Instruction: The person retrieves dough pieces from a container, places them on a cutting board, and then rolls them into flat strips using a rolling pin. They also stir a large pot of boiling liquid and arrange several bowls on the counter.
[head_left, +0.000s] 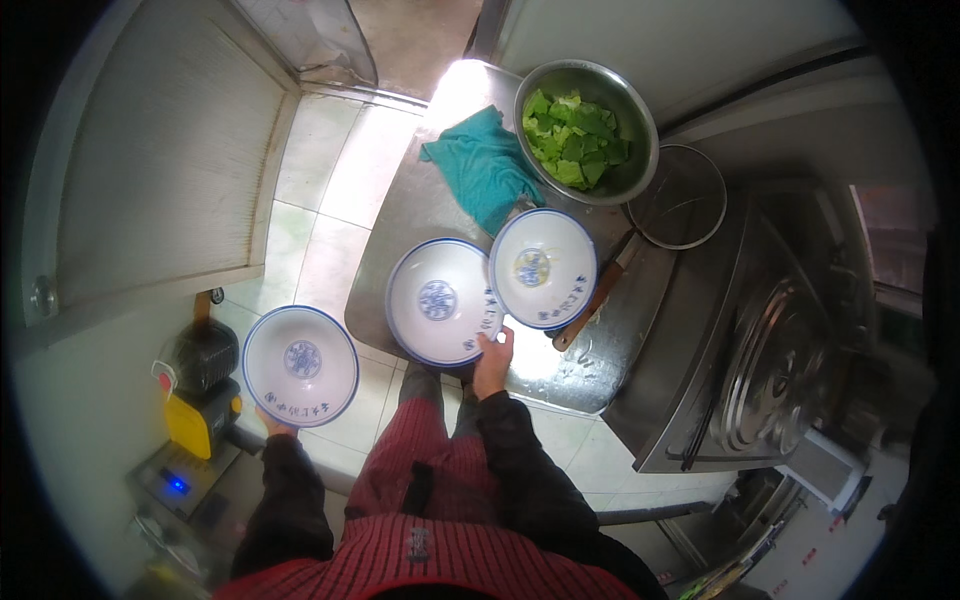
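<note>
My left hand (276, 424) grips the near rim of a white bowl with a blue edge (300, 397), held out to the left above the tiled floor. Most of that hand's fingers are hidden beneath the bowl. With thumb and fingers at its rim, my right hand (493, 364) holds a second blue-edged white bowl (439, 337) over the near edge of the steel table (382, 210). A third such bowl (555, 289) stands just beyond, overlapping the second in view, with a few yellowish scraps inside. Blue medallions and writing decorate the bowls.
A teal cloth (484, 161) lies behind the bowls. Beside it sits a steel basin (637, 169) of cut green leaves (574, 142). A round strainer (686, 199) and a wooden handle (596, 300) lie right. The steel stove unit (690, 375) carries a lidded pot (772, 375).
</note>
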